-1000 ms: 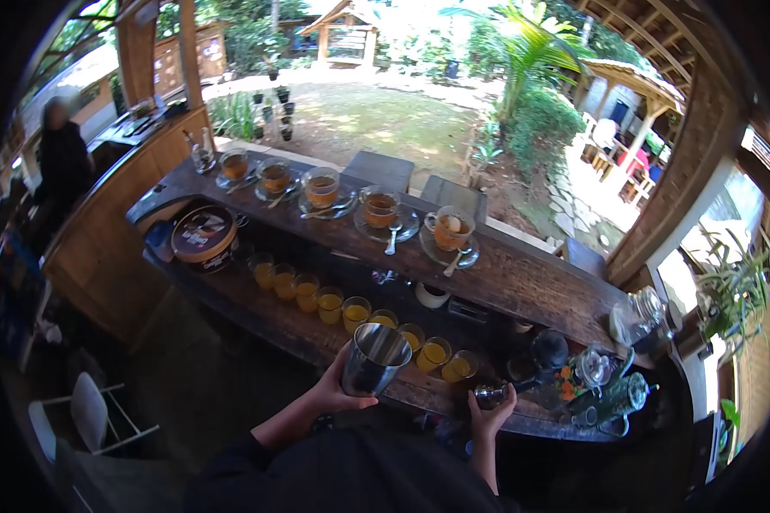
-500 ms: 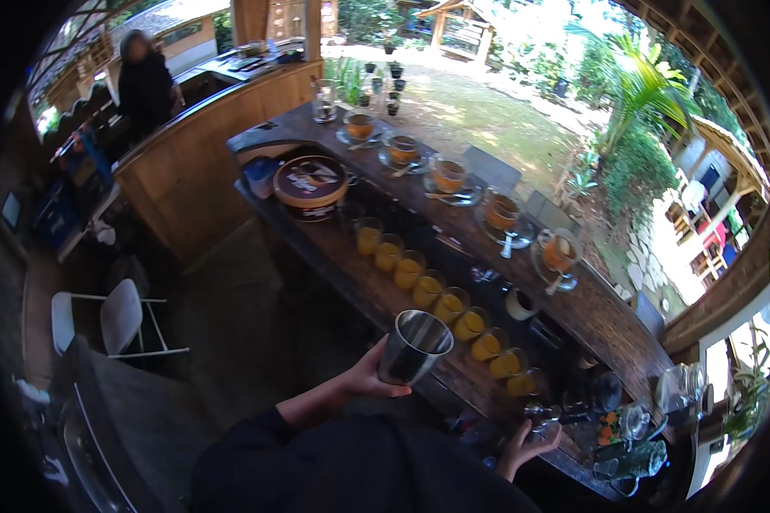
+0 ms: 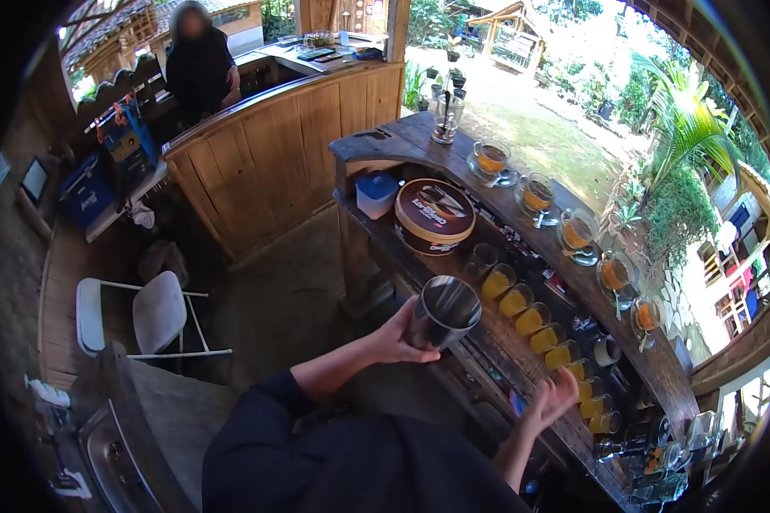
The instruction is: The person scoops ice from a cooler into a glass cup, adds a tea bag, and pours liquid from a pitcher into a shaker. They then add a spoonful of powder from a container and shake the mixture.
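Observation:
My left hand [image 3: 402, 335] is wrapped round a metal cup [image 3: 445, 315], held upright with its open top toward me, by the counter's near edge. My right hand [image 3: 553, 402] is raised with fingers apart and nothing in it, beside a row of glasses of yellow drink [image 3: 532, 320] on the lower counter. At the left end of that row stands an empty-looking glass [image 3: 482, 259], near a round brown tub [image 3: 435, 214]. Several cups of amber drink on saucers [image 3: 536, 195] line the raised wooden counter top [image 3: 385, 141].
A person [image 3: 198, 64] in dark clothes stands behind a wooden counter [image 3: 274, 145] at the upper left. White folding chair [image 3: 159, 316] and sink [image 3: 118, 453] are at left. A blue-lidded container [image 3: 376, 197] sits beside the tub. Glassware [image 3: 701, 427] crowds the lower right.
The view has swung left, so the counter appears farther right. My right hand has lifted from the glassware at the counter's right end and moved toward the yellow drinks. My left hand still holds the cup.

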Available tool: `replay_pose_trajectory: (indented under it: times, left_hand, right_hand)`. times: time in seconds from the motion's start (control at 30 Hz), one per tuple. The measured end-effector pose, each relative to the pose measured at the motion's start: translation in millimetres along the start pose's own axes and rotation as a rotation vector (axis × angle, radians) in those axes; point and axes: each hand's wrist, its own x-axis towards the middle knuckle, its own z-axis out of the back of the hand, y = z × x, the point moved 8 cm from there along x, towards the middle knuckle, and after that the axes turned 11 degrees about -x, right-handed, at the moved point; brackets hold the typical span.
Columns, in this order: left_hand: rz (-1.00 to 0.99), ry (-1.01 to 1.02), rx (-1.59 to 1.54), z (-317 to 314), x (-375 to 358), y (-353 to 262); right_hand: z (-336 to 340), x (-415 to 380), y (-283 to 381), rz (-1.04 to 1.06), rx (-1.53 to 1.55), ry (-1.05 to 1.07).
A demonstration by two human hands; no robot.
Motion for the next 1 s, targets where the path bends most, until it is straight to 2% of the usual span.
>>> replay_pose_trajectory:
  times: [0.07,0.1,0.13,0.17,0.2,0.23,0.3,0.33,0.47,0.57,0.6,0.63,0.7,0.73,0.77,0.83,0.9,0.97,1.0]
  left_hand:
    - [-0.049,0.025,0.055,19.3,16.2,-5.9]
    - [-0.036,0.031,0.049,28.6,24.9,-2.7]
    - [-0.049,0.024,0.233,38.7,34.5,-0.3]
    - [-0.065,0.018,0.417,46.3,44.0,3.5]
    - [-0.091,0.003,0.439,51.9,54.2,8.4]
    - [-0.092,0.013,0.431,53.5,62.5,9.5]
    - [-0.095,0.074,0.591,49.7,78.6,16.9]
    - [-0.12,0.116,0.626,45.9,86.6,24.8]
    - [-0.06,0.176,0.481,41.8,114.7,82.8]
    - [0.085,0.305,0.657,34.3,128.3,77.0]
    - [-0.005,0.296,0.712,34.1,133.0,58.9]
    - [-0.007,0.285,0.72,40.1,140.0,43.5]
    - [0.203,0.324,0.501,58.4,149.2,23.5]
    - [0.089,0.206,0.498,73.2,155.1,-0.7]
    - [0.071,0.078,0.476,95.5,158.4,-16.5]
    - [-0.125,-0.205,0.641,143.2,164.0,-57.5]
    - [-0.231,-0.463,0.821,193.4,162.9,-82.1]
    - [-0.313,-0.524,1.158,231.6,164.1,-87.3]
    - [-0.313,-0.517,1.152,243.4,166.6,-83.7]
  right_hand:
    - [-78.9,1.6,20.1,-0.119,0.062,0.319]
    - [-111.2,2.5,30.2,-0.093,0.026,0.449]
    - [-140.6,2.1,37.4,-0.066,-0.008,0.578]
    - [-163.1,3.0,39.3,-0.091,-0.032,0.632]
    - [-182.3,3.8,38.2,-0.113,-0.058,0.686]
    - [-194.8,7.7,31.8,-0.114,-0.068,0.678]
    - [-217.6,11.9,12.7,-0.149,0.105,0.693]
    - [-219.7,16.1,5.1,-0.112,0.032,0.641]
    - [-214.4,29.2,-31.3,-0.149,0.02,0.511]
    - [-204.6,37.2,-50.6,-0.14,-0.095,0.471]
    - [-201.9,38.9,-56.2,-0.124,-0.113,0.451]
    - [-200.4,40.1,-63.5,-0.119,-0.104,0.458]
    - [-198.8,41.7,-78.7,-0.132,-0.15,0.442]
    - [-200.2,45.3,-72.9,-0.155,-0.157,0.431]
    - [-202.8,45.0,-73.7,-0.157,-0.151,0.444]
    - [-201.2,43.1,-79.0,-0.179,-0.222,0.421]
    - [-204.3,42.5,-74.4,-0.22,-0.207,0.392]
    - [-206.1,39.8,-77.9,-0.261,-0.2,0.356]
    - [-206.5,38.1,-81.7,-0.26,-0.176,0.34]
